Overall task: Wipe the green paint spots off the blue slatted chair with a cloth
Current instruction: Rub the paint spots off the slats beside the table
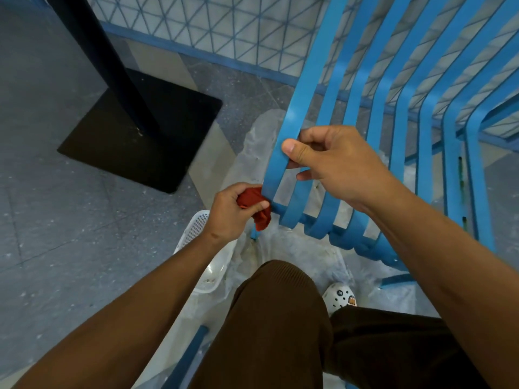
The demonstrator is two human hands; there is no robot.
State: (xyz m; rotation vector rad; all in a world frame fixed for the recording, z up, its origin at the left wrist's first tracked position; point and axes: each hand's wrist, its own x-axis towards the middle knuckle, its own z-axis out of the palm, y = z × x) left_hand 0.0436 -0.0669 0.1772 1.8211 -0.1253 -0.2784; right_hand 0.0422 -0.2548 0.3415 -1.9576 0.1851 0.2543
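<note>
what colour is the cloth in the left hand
Rust red, seen in the head view: the cloth bunched in the left hand.

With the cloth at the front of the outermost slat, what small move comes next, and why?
Probably rub the crumpled red cloth along the front end of the outermost slat of the blue slatted metal chair. The left hand already presses it there, and the right hand grips that slat higher up, steadying it. Green marks show further right, for later.
</note>
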